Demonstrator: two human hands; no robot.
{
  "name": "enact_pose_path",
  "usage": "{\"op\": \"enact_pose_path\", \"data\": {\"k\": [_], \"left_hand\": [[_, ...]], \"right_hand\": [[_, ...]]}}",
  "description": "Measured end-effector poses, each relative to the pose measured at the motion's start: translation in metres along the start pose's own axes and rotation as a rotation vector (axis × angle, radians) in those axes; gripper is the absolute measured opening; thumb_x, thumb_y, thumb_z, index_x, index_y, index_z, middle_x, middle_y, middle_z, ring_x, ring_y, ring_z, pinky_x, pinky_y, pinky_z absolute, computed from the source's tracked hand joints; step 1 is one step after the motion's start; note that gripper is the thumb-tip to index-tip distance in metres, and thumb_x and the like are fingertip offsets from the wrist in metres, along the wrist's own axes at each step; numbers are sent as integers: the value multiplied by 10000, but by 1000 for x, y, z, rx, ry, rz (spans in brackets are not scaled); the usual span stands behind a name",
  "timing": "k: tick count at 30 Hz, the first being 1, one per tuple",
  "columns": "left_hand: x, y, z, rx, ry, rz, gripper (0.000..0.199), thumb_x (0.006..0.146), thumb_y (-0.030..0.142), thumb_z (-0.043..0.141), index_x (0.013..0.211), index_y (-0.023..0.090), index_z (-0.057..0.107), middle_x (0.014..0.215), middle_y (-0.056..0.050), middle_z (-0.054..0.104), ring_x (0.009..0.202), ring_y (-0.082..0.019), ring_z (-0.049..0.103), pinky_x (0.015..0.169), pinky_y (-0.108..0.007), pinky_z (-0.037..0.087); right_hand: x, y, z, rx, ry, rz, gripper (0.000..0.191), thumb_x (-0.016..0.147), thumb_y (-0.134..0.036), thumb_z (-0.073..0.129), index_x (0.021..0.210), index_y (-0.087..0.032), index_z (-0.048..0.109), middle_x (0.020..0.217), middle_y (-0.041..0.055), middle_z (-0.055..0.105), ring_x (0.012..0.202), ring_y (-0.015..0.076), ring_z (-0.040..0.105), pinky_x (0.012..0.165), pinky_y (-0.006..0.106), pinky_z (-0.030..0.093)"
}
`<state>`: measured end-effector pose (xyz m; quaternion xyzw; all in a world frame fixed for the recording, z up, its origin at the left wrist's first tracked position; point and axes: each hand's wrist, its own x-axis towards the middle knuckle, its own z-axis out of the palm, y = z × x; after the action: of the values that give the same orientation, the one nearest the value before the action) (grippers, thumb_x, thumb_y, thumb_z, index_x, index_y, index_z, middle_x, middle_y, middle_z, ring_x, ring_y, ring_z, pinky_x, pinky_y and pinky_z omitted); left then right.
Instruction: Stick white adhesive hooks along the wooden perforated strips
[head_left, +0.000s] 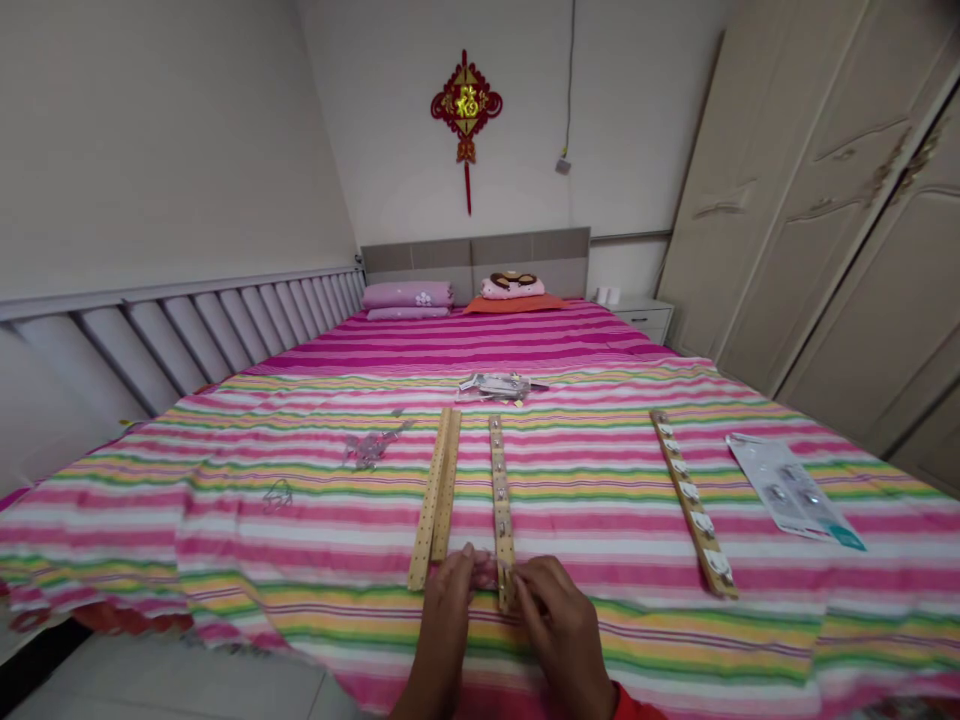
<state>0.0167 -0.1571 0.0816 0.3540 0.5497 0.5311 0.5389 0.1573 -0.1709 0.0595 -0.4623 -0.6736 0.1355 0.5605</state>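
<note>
Pinching the near end of a hook-fitted wooden rail [501, 510], the right hand [559, 625] sits beside the left hand [446, 610], its grip unclear; another hooked rail [694, 505] lies at two o'clock, two hookless strips [433, 500] at twelve.

The bedspread [585, 500] was striped in pink, white, yellow and green, with a magenta-striped cover [465, 340] beyond it. On it lay a tan wooden strip [429, 500] dotted with dark holes; past it, a lilac pillow [408, 295] carried a white flower, and my sleeve [634, 705] at its near edge showed red.
</note>
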Motion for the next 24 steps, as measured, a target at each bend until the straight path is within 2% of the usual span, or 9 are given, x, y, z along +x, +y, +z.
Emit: {"op": "enact_pose_path", "data": {"k": [3, 5, 7, 10, 15, 20, 24], "left_hand": [[5, -4, -4, 45, 41, 125, 452, 629, 567, 679, 802, 151, 697, 789, -62, 708, 825, -211, 643, 775, -296, 498], [10, -13, -6, 56, 17, 106, 433, 607, 531, 717, 812, 150, 700, 744, -44, 698, 762, -187, 636, 723, -277, 496], [14, -23, -6, 46, -39, 21, 439, 563, 508, 755, 800, 143, 699, 697, -36, 690, 691, -165, 628, 659, -261, 490], [15, -35, -2, 13, -100, -79, 436, 500, 490, 791, 734, 139, 677, 627, -20, 672, 606, -137, 608, 601, -244, 480], [18, -42, 1, 23, -92, -86, 419, 457, 474, 804, 639, 137, 632, 497, 17, 607, 475, -96, 542, 499, -209, 420], [29, -43, 4, 35, -108, -57, 351, 506, 440, 771, 624, 145, 623, 493, 6, 619, 458, -112, 547, 493, -233, 430], [37, -43, 6, 117, -91, -17, 270, 531, 378, 739, 601, 146, 619, 487, 12, 604, 462, -108, 533, 491, -228, 412]], "right_hand": [[0, 6, 1, 330, 12, 435, 317, 780, -487, 624, 719, -182, 685, 606, 34, 633, 486, 140, 528, 441, 245, 424], [-2, 12, 3, 517, -7, 692, 414, 658, -580, 694, 687, -167, 683, 508, 6, 602, 377, 99, 420, 364, 229, 331], [-6, 16, 4, 619, -19, 825, 458, 568, -600, 741, 668, -156, 689, 446, -17, 563, 339, 70, 348, 350, 213, 264], [-13, 18, 6, 660, -34, 865, 453, 515, -580, 776, 626, -148, 698, 398, -31, 523, 335, 55, 318, 360, 205, 222], [-19, 24, 12, 683, -76, 910, 421, 505, -537, 796, 622, -144, 701, 422, -10, 577, 324, 43, 287, 346, 200, 194], [-15, 34, 20, 713, 32, 938, 415, 403, -474, 855, 570, -162, 638, 501, 20, 650, 428, 116, 515, 445, 228, 379], [-10, 36, 22, 653, 16, 911, 387, 429, -475, 836, 523, -168, 621, 454, 4, 616, 445, 126, 519, 478, 246, 400]]}}
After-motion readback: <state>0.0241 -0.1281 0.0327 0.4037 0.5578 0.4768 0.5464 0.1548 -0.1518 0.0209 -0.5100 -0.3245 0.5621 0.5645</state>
